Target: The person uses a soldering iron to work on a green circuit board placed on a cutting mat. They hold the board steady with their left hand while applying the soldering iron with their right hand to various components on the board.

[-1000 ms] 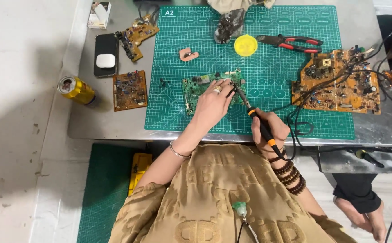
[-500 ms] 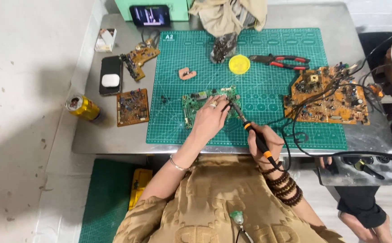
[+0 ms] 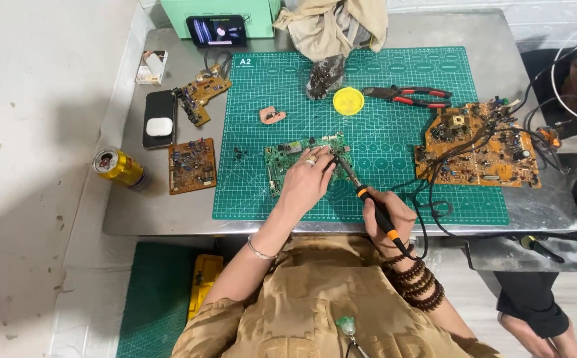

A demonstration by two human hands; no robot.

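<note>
Everything here is placed relative to the green cutting mat (image 3: 394, 192) on my metal table (image 3: 162, 219).

Far left of the mat, near the table edge, a yellow drink can (image 3: 117, 166) lies on its side. Between the can and the mat sits a small brown circuit board (image 3: 192, 165); above it a black phone with a white earbud case (image 3: 159, 126) on top, and another small orange board (image 3: 200, 98).

On the mat's left half lies the green circuit board (image 3: 296, 159). My left hand (image 3: 308, 180) rests on it with fingers curled down, pressing its right part flat.

Just right of that, my right hand (image 3: 388, 222) sits at the mat's near edge, closed around the black and orange handle of a soldering iron (image 3: 361, 193), whose tip reaches up-left to the green board beside my left fingers.

Toward the mat's far edge are a yellow round lid (image 3: 348, 101) and red-handled pliers (image 3: 411, 96). On the mat's right end lies a large orange circuit board (image 3: 477, 146) with tangled wires.
</note>
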